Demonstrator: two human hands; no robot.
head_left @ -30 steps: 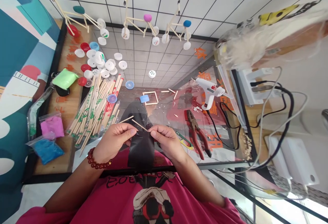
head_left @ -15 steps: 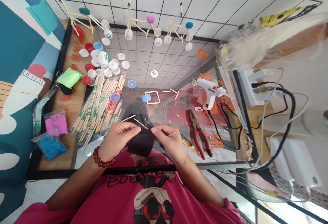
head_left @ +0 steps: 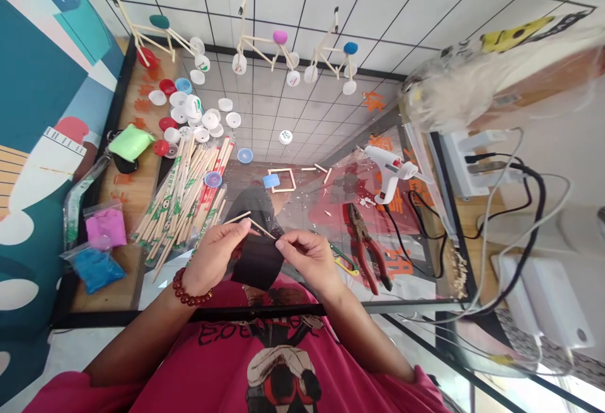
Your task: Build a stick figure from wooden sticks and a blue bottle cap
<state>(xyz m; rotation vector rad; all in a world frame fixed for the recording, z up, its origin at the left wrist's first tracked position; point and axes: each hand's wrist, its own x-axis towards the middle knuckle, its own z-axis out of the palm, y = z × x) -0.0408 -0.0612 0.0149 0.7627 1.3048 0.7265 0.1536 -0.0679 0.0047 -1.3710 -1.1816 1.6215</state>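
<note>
My right hand [head_left: 307, 258] pinches the lower right end of a thin wooden stick [head_left: 261, 229], beside a black strip [head_left: 258, 263] that hangs between my hands. My left hand [head_left: 212, 255], with a red bead bracelet on the wrist, has thumb and forefinger together at the stick's upper left end. Another stick [head_left: 237, 217] pokes out above the left fingers; whether they grip it is hidden. Beyond the hands, a small square stick frame [head_left: 293, 180] lies on the glass table with a light blue piece [head_left: 271, 180] over its left side.
Chopsticks [head_left: 174, 198] and bottle caps [head_left: 193, 107] lie at the left. Three small stick models [head_left: 271, 50] stand at the back. Pliers [head_left: 363, 246], a glue gun [head_left: 388, 170] and cables [head_left: 529, 211] are at the right. A table edge [head_left: 265, 313] runs below my forearms.
My left thumb and forefinger have shifted up along the stick. More of the black strip now shows between my hands. The camera view has moved slightly.
</note>
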